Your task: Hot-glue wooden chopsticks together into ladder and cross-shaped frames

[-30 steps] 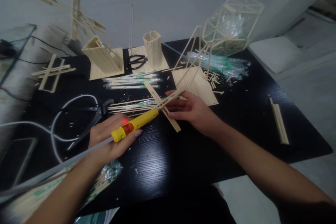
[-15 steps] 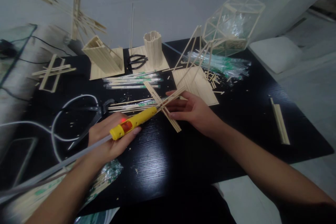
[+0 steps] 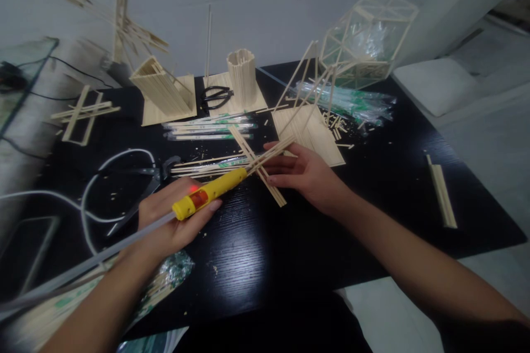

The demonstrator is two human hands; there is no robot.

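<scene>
My left hand point(image 3: 174, 218) is wrapped round a yellow hot glue gun point(image 3: 213, 192) with a red light showing and a glue stick point(image 3: 124, 241) running out of its back end. The gun's nozzle meets the crossing of a cross-shaped piece made of thin wooden sticks point(image 3: 271, 190). My right hand point(image 3: 308, 176) holds that wooden stick cross between thumb and fingers, by the arm that points up and right. Some of my right fingers are hidden behind the sticks. Below the cross lie wrapped chopsticks point(image 3: 211, 167) on the black table.
Behind stand a slanted stick box point(image 3: 165, 91) and a round stick holder point(image 3: 242, 80), with black-handled scissors point(image 3: 216, 97) between them. A stick frame on a base point(image 3: 306, 129) stands right of centre. White cable point(image 3: 85, 193) loops at left; a stick bundle point(image 3: 443, 196) lies far right.
The stick cross has turned very slightly in my right hand, and its lower end sits a touch higher. The glue gun stays at the crossing, almost unmoved.
</scene>
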